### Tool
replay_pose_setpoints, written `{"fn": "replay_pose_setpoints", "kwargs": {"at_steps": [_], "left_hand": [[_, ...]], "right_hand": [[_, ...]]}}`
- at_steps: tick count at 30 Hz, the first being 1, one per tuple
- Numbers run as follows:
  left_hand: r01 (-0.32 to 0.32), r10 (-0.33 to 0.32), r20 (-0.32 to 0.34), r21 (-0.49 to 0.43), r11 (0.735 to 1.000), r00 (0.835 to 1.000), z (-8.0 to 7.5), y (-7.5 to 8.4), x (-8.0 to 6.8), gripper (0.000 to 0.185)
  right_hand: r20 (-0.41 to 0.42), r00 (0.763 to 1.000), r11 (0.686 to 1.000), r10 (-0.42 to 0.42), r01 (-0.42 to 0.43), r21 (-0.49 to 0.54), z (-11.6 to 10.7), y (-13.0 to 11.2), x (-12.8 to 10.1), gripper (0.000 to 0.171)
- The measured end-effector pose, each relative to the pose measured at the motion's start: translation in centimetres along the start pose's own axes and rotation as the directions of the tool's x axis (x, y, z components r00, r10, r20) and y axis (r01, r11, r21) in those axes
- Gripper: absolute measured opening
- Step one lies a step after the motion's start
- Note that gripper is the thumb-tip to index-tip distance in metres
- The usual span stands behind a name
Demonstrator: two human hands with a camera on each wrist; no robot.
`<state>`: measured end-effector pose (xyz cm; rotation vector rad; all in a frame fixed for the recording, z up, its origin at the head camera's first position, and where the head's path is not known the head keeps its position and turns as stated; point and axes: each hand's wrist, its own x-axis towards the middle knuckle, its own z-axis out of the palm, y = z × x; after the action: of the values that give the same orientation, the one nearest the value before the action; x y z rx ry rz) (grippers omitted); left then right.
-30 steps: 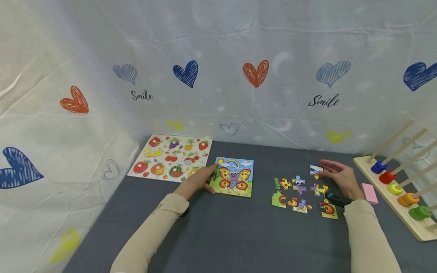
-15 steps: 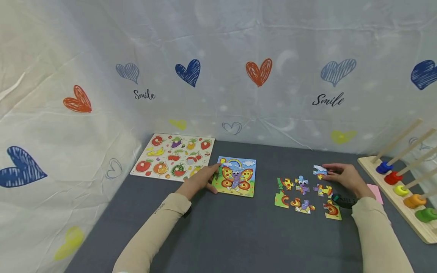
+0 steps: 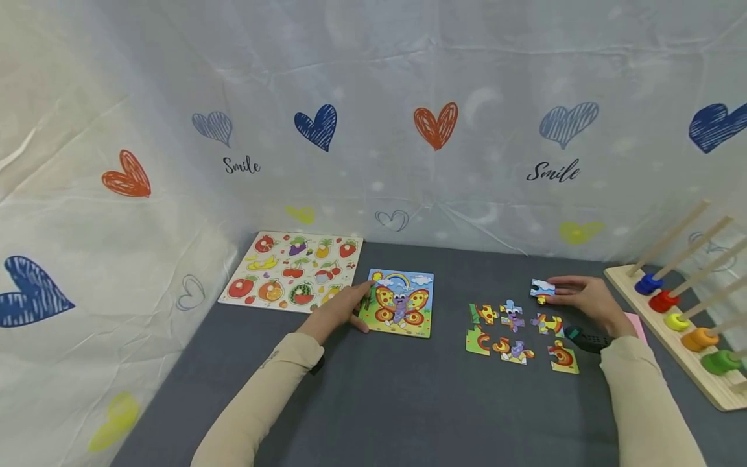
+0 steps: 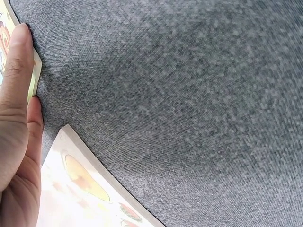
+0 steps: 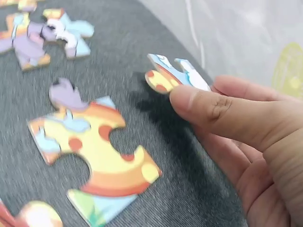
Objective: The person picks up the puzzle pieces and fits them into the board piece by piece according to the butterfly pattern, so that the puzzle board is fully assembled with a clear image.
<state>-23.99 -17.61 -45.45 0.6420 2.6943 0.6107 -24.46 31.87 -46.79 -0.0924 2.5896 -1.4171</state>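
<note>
Your right hand point(image 3: 588, 301): thumb and fingers pinch blue-sky piece point(image 3: 545, 287), raised over grey cloth point(image 3: 420, 402). Your left hand point(image 3: 338, 312): visible fingers straight, touching butterfly board point(image 3: 399, 303) at left side, near corner. Six loose pieces point(image 3: 513, 351) lie flat, near right hand. Beyond: fruit board point(image 3: 278, 257) far left; pink block point(image 3: 637, 325), partly hidden by right sleeve point(image 3: 648, 395); ring rack point(image 3: 639, 297) far right.

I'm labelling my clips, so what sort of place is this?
Probably a children's play or learning corner, though I can't tell in what kind of building. Butterfly jigsaw pieces and a wooden ring stand are on a dark tabletop, with a wrinkled, heart-printed sheet behind.
</note>
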Motion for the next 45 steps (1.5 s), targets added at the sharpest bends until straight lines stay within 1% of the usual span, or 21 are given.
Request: {"fn": "replay_pose_setpoints", "kwargs": {"at_steps": [5,8,14,22,30,34,36,42,43,45], "left_hand": [[0.003,-0.003,-0.004,-0.017,1.000,1.000,-0.1,-0.1,-0.1,0.099],[0.007,-0.008,-0.004,-0.024,1.000,1.000,-0.2,-0.1,-0.1,0.097],[0.007,-0.007,-0.006,-0.023,1.000,1.000,-0.3,-0.2,-0.1,0.097],[0.016,-0.017,-0.008,-0.042,0.999,1.000,-0.2,-0.3,-0.2,0.097],[-0.001,0.001,-0.004,0.006,1.000,1.000,0.0,-0.3,0.1,0.100],[-0.002,0.002,0.000,0.003,1.000,1.000,0.1,-0.2,0.1,0.102],[0.000,0.000,0.005,0.003,1.000,1.000,0.0,-0.2,0.1,0.103],[0.018,-0.018,0.016,0.015,1.000,1.000,0.2,-0.1,0.2,0.100],[0.016,-0.017,0.015,0.013,1.000,1.000,0.2,-0.2,0.2,0.099],[0.017,-0.017,0.014,0.016,1.000,1.000,0.2,-0.2,0.3,0.099]], "right_hand": [[0.004,0.999,0.993,-0.039,0.039,0.109,0.8,0.0,0.2,0.063],[0.011,0.998,0.984,-0.067,0.064,0.167,1.5,-0.2,0.5,0.060],[0.027,0.993,0.968,-0.113,0.104,0.228,3.4,-1.1,1.1,0.054],[0.040,0.986,0.956,-0.162,0.147,0.255,6.2,-2.7,2.2,0.050],[0.048,0.969,0.927,-0.243,0.218,0.304,9.0,-4.1,3.2,0.049],[0.049,0.960,0.916,-0.276,0.247,0.315,10.6,-5.1,3.8,0.047],[0.047,0.955,0.906,-0.292,0.261,0.334,11.5,-5.7,4.2,0.046],[0.022,0.949,0.904,-0.314,0.292,0.311,14.2,-7.6,5.2,0.045],[0.016,0.949,0.908,-0.314,0.295,0.296,14.6,-7.9,5.4,0.044],[0.014,0.951,0.909,-0.309,0.291,0.297,15.3,-8.4,5.7,0.042]]}}
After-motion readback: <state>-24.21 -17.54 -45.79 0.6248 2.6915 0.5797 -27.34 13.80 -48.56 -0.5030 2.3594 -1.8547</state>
